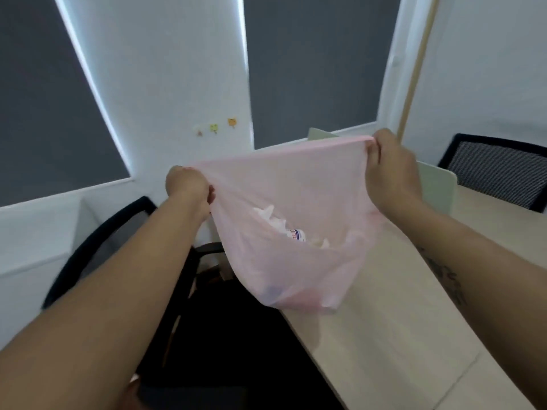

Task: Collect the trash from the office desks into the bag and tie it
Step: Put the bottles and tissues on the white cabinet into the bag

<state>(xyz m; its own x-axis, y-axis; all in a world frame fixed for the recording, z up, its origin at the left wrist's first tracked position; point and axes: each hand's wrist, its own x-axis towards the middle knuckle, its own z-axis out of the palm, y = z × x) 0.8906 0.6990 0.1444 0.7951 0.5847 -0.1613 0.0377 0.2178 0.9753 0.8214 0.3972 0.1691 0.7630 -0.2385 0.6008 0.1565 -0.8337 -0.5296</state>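
A thin pink plastic bag (296,261) hangs in the air in front of me, over the near left edge of the desk. Its rim is stretched taut between both hands. My left hand (189,187) pinches the left end of the rim. My right hand (390,170) grips the right end, held higher. Through the film I see crumpled white paper trash (272,216) and a white wrapper with blue and red print (297,234). A darker item shows faintly at the bag's bottom.
A pale wooden desk (399,335) runs along the right, with a white divider panel (438,184) at its far end. One black mesh chair (118,241) stands at the left below the bag, another (500,170) at the far right. Windows with grey blinds are behind.
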